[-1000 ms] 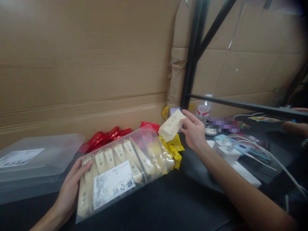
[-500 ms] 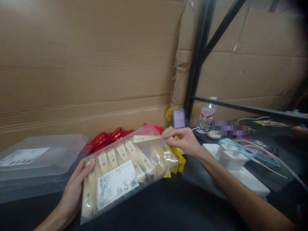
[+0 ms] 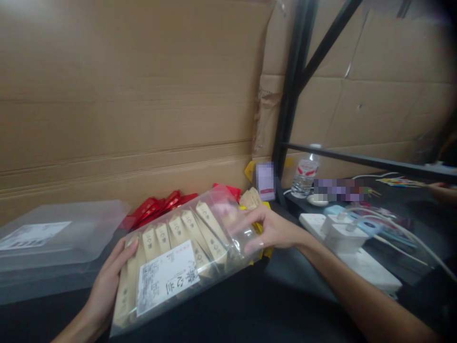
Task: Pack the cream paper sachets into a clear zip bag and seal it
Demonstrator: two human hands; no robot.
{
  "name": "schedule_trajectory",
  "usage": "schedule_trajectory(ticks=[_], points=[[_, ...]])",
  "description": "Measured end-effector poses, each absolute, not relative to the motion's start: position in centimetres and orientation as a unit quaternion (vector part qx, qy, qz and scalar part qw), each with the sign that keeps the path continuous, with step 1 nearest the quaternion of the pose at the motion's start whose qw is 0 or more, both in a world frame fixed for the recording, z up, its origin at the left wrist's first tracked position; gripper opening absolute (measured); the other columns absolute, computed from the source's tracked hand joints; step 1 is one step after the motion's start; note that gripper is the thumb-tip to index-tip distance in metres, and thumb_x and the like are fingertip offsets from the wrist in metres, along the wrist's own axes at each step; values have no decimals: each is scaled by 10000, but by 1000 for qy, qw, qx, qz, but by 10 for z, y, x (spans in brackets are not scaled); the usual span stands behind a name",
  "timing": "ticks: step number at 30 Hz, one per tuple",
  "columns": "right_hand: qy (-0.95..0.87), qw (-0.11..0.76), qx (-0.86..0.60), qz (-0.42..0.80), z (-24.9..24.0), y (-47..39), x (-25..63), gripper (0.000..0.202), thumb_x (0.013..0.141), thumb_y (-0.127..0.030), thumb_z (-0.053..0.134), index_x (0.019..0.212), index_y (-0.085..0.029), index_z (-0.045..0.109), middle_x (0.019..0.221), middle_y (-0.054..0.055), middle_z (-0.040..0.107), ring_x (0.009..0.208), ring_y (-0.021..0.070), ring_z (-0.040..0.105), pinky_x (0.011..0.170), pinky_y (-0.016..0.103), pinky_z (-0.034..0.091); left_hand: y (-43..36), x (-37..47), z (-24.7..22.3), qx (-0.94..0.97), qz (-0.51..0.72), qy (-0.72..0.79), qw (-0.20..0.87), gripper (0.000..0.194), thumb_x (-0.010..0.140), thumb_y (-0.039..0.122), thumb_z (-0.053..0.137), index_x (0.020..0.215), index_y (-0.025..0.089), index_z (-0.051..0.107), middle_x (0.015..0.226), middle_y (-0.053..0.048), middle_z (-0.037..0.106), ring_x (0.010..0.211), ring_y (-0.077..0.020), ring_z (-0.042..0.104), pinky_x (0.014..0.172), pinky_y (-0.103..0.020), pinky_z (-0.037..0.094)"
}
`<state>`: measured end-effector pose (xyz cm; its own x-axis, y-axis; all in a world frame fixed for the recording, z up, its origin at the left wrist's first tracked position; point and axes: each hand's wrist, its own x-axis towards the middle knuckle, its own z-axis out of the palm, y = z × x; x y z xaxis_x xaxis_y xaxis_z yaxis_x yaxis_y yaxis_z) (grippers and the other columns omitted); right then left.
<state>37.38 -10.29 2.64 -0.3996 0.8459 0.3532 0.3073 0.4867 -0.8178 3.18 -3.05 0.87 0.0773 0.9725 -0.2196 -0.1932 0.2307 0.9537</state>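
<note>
Holding labelled bag [image 3: 185, 257], print blurred.

Red packets [image 3: 157, 209], empty clear bags [image 3: 53, 238] left; water bottle [image 3: 304, 176], power strip [image 3: 352, 252] right.

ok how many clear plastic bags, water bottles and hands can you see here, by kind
clear plastic bags: 2 (bag of cream packets, held at its two ends, and flat bag lying to its left)
water bottles: 1 (water bottle)
hands: 3 (left hand, right hand, and another person's hand at the far right edge)
total: 6
</note>
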Motion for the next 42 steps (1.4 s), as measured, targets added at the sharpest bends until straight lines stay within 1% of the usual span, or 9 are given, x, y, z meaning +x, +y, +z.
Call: schedule_trajectory(ticks=[3,6,10,13,15,24,31,36,42], points=[[-759,407,-371,347,26,-102,374,280,819,-337,805,1089,-263,787,1089,50,745,1002,187,700,923,304,539,-32,34,12,387,474,506,608,703,748,273,787,1387,283,494,1058,-46,771,746,-238,765,535,-261,600],[-712,486,-402,310,24,-96,385,219,854,-376,765,996,-214,804,1007,68,761,920,191,718,837,296,562,-30,34,13,382,477,500,613,684,744,252,783,1373,284,518,1089,-43,766,798,-238,768,532,-242,593],[-604,594,-514,131,17,-85,415,303,878,-451,711,958,-167,781,914,74,757,794,197,700,723,290,538,-24,29,5,375,480,507,611,674,689,271,836,1314,280,583,1247,-38,719,958,-263,754,586,-239,615],[-564,511,-643,-85,11,-78,437,274,907,-422,653,958,-188,787,851,49,745,721,194,661,685,296,484,-20,27,1,394,500,518,571,570,647,318,869,1181,271,674,1348,-5,669,1175,-273,676,634,-192,610],[-556,424,-700,-145,7,-74,445,276,941,-400,592,984,-211,789,868,39,746,725,198,660,680,297,465,-19,29,3,437,499,501,556,464,636,359,870,1067,265,729,1293,17,702,1244,-275,632,663,-172,599],[-603,291,-737,-91,-14,-64,436,412,915,-510,621,1144,-200,766,1057,104,747,908,267,711,758,308,503,-15,31,8,460,456,477,594,488,573,376,907,1024,291,742,934,43,791,1044,-259,722,651,-175,574],[-593,297,-745,-66,-16,-61,425,320,919,-430,619,1017,-191,808,877,84,762,741,234,713,609,278,469,-13,28,8,492,450,467,580,418,598,385,891,972,265,744,1003,26,787,1076,-277,706,672,-192,575],[-589,327,-735,-81,-10,-62,428,307,887,-378,647,1054,-173,803,950,89,764,810,250,717,723,309,507,-14,30,8,474,455,464,594,462,590,386,891,1013,274,742,992,-2,790,1051,-312,715,658,-245,601],[-589,373,-712,-80,-7,-63,432,332,839,-416,725,1096,-215,791,1003,42,763,853,220,713,757,286,515,-11,29,1,437,492,511,552,436,581,325,894,984,250,745,1379,11,648,1297,-239,584,642,-109,555]])
